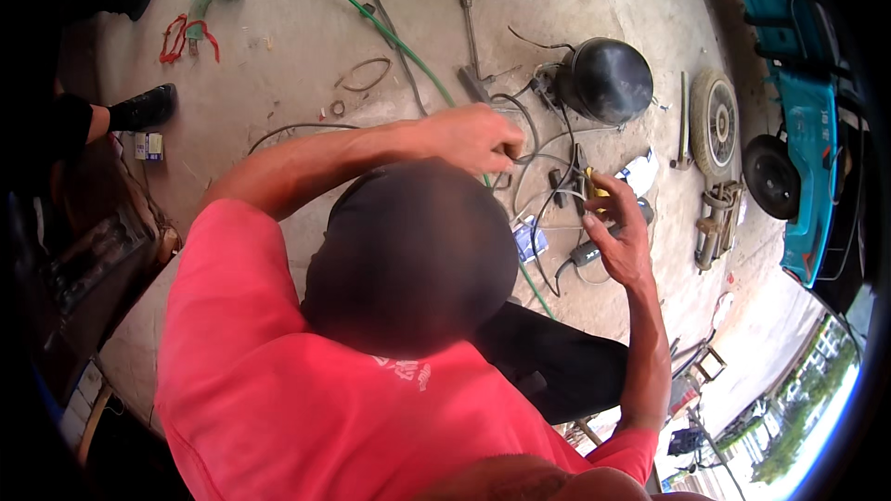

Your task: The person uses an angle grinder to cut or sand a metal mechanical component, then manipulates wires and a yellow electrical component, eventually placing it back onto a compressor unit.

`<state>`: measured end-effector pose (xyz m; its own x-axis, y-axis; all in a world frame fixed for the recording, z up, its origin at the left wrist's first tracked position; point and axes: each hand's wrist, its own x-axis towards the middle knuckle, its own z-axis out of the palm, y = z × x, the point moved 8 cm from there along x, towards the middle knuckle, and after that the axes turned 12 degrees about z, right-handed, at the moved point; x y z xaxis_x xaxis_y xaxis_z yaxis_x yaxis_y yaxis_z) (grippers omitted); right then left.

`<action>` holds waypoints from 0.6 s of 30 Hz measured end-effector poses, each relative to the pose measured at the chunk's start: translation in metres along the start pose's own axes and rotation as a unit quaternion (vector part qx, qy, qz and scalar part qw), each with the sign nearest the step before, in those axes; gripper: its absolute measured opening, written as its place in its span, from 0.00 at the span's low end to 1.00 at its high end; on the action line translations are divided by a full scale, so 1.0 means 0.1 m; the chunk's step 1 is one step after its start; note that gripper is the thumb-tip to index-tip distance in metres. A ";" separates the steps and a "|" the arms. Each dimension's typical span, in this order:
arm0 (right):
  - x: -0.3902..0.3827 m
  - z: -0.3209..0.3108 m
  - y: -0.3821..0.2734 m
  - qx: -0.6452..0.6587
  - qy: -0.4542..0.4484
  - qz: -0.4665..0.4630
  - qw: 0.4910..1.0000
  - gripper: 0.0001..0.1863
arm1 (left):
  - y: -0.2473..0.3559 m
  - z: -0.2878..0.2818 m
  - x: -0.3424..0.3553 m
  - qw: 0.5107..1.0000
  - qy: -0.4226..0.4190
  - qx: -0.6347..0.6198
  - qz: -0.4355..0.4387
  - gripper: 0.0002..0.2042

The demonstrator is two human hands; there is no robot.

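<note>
My left hand reaches across from the left with its fingers closed on a thin grey cable. The cable loops toward my right hand, whose thumb and forefinger curve apart. Beside those fingertips is a dark, pointed tool with yellow on it; I see no firm grip on it. A corded power tool with a grey-black body lies just below, partly behind the hand. Several small black pieces are on the floor between my hands. A blurred dark rounded shape hides what is under my left forearm.
A glossy black rounded housing with wires lies beyond my hands. A long wrench and a green hose are farther off. To the right are a spoked wheel and a teal vehicle. Another person's shoe is at left.
</note>
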<state>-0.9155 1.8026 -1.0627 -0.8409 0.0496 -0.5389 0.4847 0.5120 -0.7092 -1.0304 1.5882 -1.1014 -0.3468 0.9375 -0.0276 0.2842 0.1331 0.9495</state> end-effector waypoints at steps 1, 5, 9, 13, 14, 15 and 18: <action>0.01 0.09 -0.15 -0.015 -0.007 -0.024 1.000 0.31 | 0.10 0.14 0.13 0.999 -0.020 -0.027 0.036 0.13; 0.05 0.40 -0.27 -0.101 -0.081 -0.050 0.990 0.28 | 0.26 0.53 0.46 0.981 -0.089 -0.143 0.096 0.13; 0.08 0.45 -0.02 -0.159 -0.135 0.005 0.978 0.13 | 0.13 0.44 0.31 0.985 -0.086 -0.137 0.058 0.14; 0.13 0.15 0.07 -0.124 -0.104 0.030 0.986 0.13 | -0.41 0.14 -0.15 1.000 -0.012 0.001 0.006 0.11; 0.13 0.03 0.13 -0.115 -0.096 0.043 0.988 0.13 | -0.61 0.03 -0.28 0.998 0.025 0.056 0.011 0.10; 0.12 -0.10 0.17 -0.113 -0.080 0.051 0.989 0.13 | -0.75 -0.11 -0.42 0.993 0.041 0.112 -0.004 0.09; 0.00 -0.41 0.49 0.119 -0.050 0.134 0.982 0.13 | -1.12 -0.51 -0.84 0.968 0.105 0.219 -0.066 0.07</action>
<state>-0.9017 1.8627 -1.0790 -0.6529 0.0656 -0.7546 0.7386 0.2758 -0.6151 -1.0784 1.4779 -1.1898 -0.5672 0.8230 -0.0314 0.5607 0.4139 0.7172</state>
